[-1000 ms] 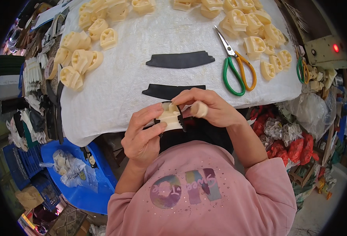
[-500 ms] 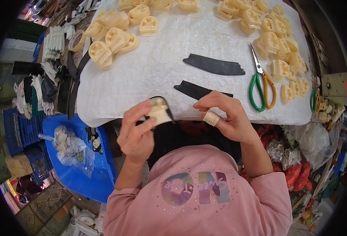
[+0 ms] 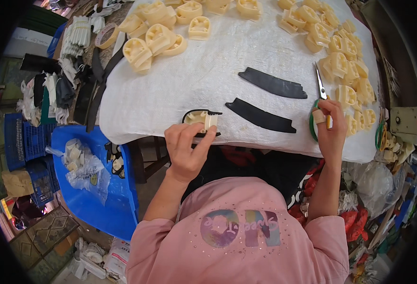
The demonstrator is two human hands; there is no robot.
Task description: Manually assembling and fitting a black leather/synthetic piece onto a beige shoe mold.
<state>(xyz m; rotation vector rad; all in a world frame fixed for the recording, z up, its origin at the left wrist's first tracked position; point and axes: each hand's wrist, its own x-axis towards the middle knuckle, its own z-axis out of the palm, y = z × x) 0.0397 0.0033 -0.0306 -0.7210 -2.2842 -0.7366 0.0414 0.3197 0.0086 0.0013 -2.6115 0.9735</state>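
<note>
At the near edge of the table [image 3: 170,99], my left hand [image 3: 184,154] grips a hollow cream plastic piece shaped like a shoe heel [image 3: 196,116]. A black strip borders its curved outer side, and its ends stick out past the piece. Over to the right, my right hand [image 3: 332,130] has its fingers closed on the handles of the scissors [image 3: 320,84], whose blades point away from me. Tape wraps a digit of that hand. Between my hands lie a black curved strip [image 3: 260,116] and, beyond it, another black strip [image 3: 274,84].
Cream pieces [image 3: 160,39] are heaped at the far left, and more cream pieces [image 3: 343,64] line the right side. A blue tub [image 3: 132,199] with a plastic bag [image 3: 87,168] stands below left. A tape roll [image 3: 106,36] lies far left; plastic bags [image 3: 374,175] crowd the right.
My right hand has moved right, from above the near strip to the scissors, and closed on their handles. My left hand has shifted slightly right with the cream piece and turned it.
</note>
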